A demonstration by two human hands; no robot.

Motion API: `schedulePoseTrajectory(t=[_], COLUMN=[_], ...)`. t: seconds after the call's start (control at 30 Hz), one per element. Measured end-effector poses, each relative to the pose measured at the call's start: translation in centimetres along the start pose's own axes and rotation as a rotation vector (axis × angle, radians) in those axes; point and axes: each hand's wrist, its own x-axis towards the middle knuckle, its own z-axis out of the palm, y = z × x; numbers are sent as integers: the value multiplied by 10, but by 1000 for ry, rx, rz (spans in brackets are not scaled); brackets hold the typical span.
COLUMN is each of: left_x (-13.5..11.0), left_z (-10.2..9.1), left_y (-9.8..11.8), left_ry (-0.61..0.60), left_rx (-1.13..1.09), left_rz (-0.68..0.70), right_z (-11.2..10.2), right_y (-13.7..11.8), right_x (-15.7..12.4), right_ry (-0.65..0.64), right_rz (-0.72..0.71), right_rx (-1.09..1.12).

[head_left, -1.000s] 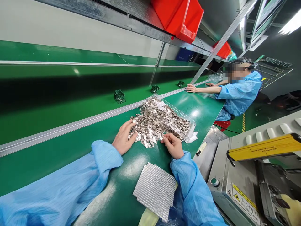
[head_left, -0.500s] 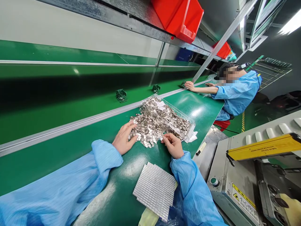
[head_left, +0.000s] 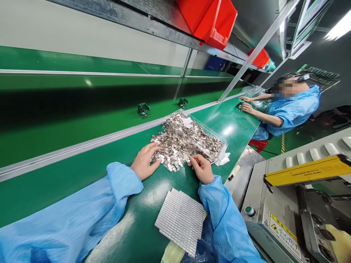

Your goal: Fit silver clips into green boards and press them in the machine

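A heap of small shiny metal pieces (head_left: 172, 155) spills out of a clear plastic tray (head_left: 223, 150) lying on the green tabletop. My left hand (head_left: 144, 160) rests at the heap's left edge, thumb and fingers apart, its fingertips touching the outer pieces. At the near right edge of the heap, my right hand (head_left: 201, 168) has thumb and forefinger pinched together on what looks like a small metal piece, mostly covered by the fingertips. Closer to me lies a flat grid-like block of silvery pieces in rows (head_left: 179, 219), partly beside my right sleeve.
Two dark green assemblies (head_left: 143, 110) stand beyond the metal rail (head_left: 82, 147). A machine (head_left: 274, 204) with a yellow bar (head_left: 307, 171) stands to the right. A co-worker (head_left: 293, 106) in blue sits farther along the bench. Red bins (head_left: 210, 22) sit on the shelf overhead.
The co-worker has leaned back to the right, drawing a dark green assembly from the rail onto the tabletop. My hands have barely moved.
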Motion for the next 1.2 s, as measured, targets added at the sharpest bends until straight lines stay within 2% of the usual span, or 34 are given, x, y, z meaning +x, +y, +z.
schedulePoseTrajectory(t=[0.5,0.8,1.2], left_x=[0,-1,-2], left_z=[2,1,3], left_y=[-1,-1,-2], left_ry=[-39,-117,-125], left_rx=[-22,-18,16], left_rz=[51,76,113], right_z=[0,1,1], right_y=[6,5,5], right_x=[0,0,0], right_ry=[-16,3,3], right_rz=[24,18,15], right_rx=[20,22,21])
